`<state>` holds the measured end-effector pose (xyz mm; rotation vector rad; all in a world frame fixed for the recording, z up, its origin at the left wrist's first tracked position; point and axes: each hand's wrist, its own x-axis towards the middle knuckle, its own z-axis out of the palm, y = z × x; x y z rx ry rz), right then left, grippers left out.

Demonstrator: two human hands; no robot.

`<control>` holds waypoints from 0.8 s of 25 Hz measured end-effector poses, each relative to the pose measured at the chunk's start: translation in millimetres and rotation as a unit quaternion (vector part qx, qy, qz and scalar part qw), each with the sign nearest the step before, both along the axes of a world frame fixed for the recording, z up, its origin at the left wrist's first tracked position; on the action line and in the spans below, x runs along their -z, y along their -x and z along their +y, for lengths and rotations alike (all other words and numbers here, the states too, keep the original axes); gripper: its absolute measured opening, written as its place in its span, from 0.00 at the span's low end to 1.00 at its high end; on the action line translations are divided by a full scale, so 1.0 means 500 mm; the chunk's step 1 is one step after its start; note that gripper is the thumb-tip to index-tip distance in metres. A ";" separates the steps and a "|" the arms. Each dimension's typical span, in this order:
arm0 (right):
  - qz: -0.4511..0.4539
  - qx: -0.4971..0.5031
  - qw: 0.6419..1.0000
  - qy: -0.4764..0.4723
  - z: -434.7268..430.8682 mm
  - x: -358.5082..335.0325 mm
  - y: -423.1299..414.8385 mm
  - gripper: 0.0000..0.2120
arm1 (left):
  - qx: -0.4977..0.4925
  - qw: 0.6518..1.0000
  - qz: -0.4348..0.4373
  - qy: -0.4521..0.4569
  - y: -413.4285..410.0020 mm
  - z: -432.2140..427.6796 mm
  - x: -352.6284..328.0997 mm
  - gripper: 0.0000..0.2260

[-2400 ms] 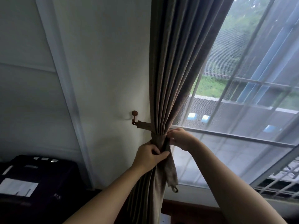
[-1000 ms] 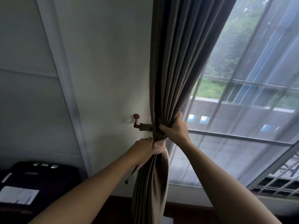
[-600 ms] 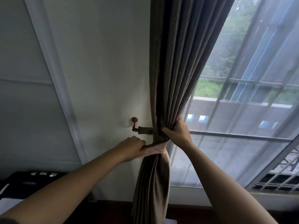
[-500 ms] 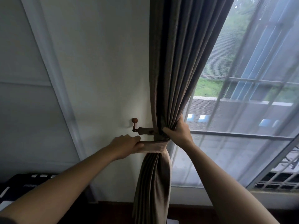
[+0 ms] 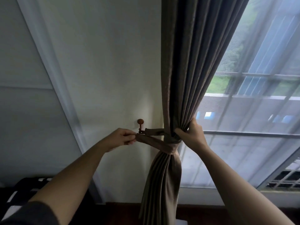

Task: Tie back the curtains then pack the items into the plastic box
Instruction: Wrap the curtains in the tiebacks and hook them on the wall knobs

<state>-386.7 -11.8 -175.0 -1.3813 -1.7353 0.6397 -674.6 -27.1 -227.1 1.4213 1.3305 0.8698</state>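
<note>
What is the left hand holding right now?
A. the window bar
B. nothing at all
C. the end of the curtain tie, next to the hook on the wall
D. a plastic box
C: the left hand pinches the loose end of the tie just beside the hook, while the right hand grips the bunched curtain.

1. A pale wall (image 5: 100,65) fills the middle, with a grey-white vertical trim strip (image 5: 53,82) slanting across its left.
2. A window (image 5: 253,120) on the right shows railings and greenery (hazy through a sheer layer).
3. Dark floor (image 5: 123,213) runs below.
</note>
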 end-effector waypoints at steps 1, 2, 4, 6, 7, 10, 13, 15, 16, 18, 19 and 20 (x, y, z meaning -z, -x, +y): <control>0.003 0.000 1.000 0.004 -0.001 0.001 0.002 0.26 | -0.017 1.000 -0.010 -0.001 -0.005 0.017 0.010 0.07; 0.006 0.001 1.000 0.005 -0.002 0.002 0.004 0.26 | -0.041 0.999 -0.011 -0.004 -0.011 0.035 0.018 0.07; 0.010 0.013 1.000 0.002 -0.003 0.005 0.007 0.25 | -0.112 0.993 -0.027 -0.006 -0.025 0.070 0.028 0.04; 0.011 0.024 1.000 -0.009 -0.003 0.009 0.017 0.23 | -0.218 0.975 -0.036 -0.021 -0.041 0.095 0.039 0.01; 0.009 0.026 1.000 -0.016 -0.002 0.010 0.023 0.23 | -0.268 0.962 -0.034 -0.038 -0.049 0.103 0.045 0.03; 0.006 0.034 0.999 -0.018 0.009 0.012 0.033 0.23 | -0.326 0.941 0.015 -0.088 -0.070 0.122 0.061 0.05; 0.001 0.044 0.999 -0.010 0.015 0.012 0.024 0.24 | -0.310 0.945 0.036 -0.098 -0.080 0.134 0.062 0.05; -0.003 0.048 0.999 -0.006 0.016 0.011 0.019 0.25 | -0.303 0.945 0.077 -0.099 -0.081 0.141 0.060 0.07; -0.003 0.047 0.999 -0.003 0.017 0.011 0.019 0.25 | -0.300 0.944 0.092 -0.100 -0.081 0.143 0.061 0.08; -0.003 0.049 0.999 -0.001 0.019 0.011 0.020 0.25 | -0.294 0.946 0.096 -0.098 -0.081 0.137 0.066 0.09; -0.004 0.050 0.999 0.000 0.018 0.010 0.020 0.24 | -0.289 0.946 0.099 -0.104 -0.082 0.131 0.071 0.09; -0.004 0.051 0.999 -0.001 0.017 0.010 0.020 0.24 | -0.281 0.946 0.109 -0.118 -0.083 0.126 0.076 0.08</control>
